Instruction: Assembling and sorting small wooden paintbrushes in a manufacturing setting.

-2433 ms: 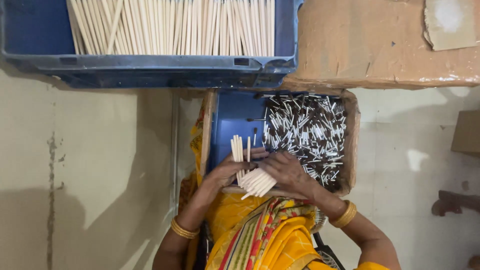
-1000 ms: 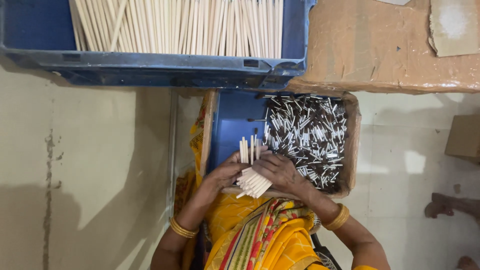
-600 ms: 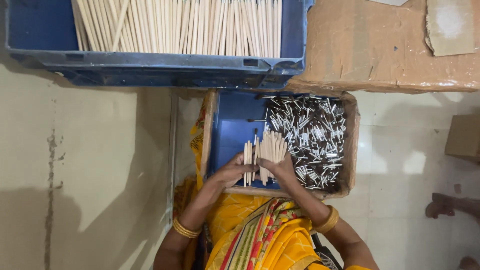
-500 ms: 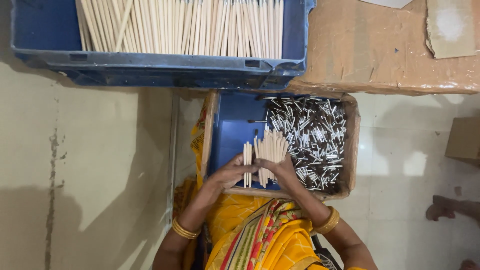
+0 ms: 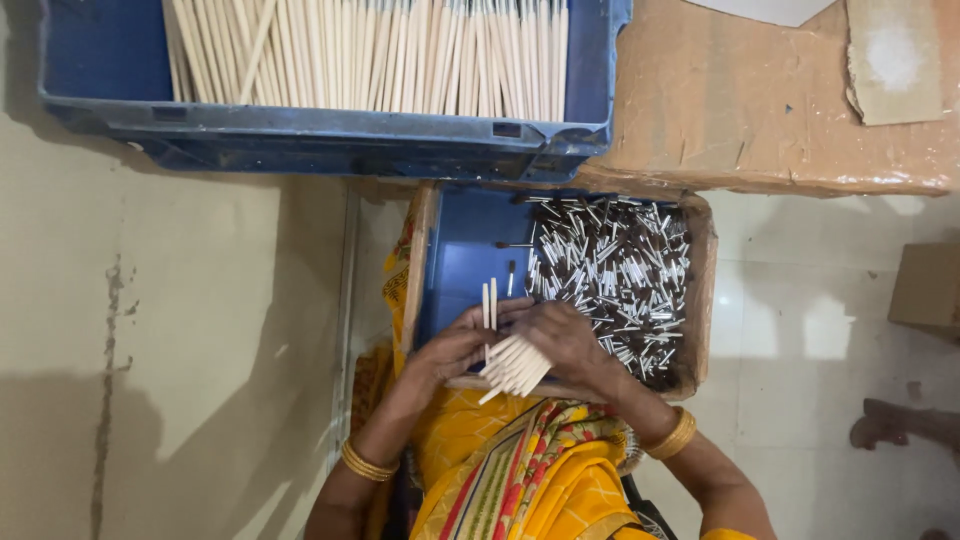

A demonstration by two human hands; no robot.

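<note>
crate [image 5: 320, 140]: blue | sticks [image 5: 515, 365]: cream | bangles [image 5: 672, 437]: gold | garment [image 5: 520, 470]: yellow, multicoloured stripes

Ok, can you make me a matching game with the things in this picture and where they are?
Things:
1. long pale sticks
2. small bundle of sticks
3. pile of short silver-and-dark pieces
4. gold bangle

Places:
A. on the right wrist
B. between the two hands
C. in the big blue crate at the top
D. in the right part of the small tray

Pairs: 1-C, 2-B, 3-D, 4-A

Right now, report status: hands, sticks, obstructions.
Left hand pinching two upright sticks. Right hand gripping stick bundle. Both over blue tray. Nothing in between.
</note>
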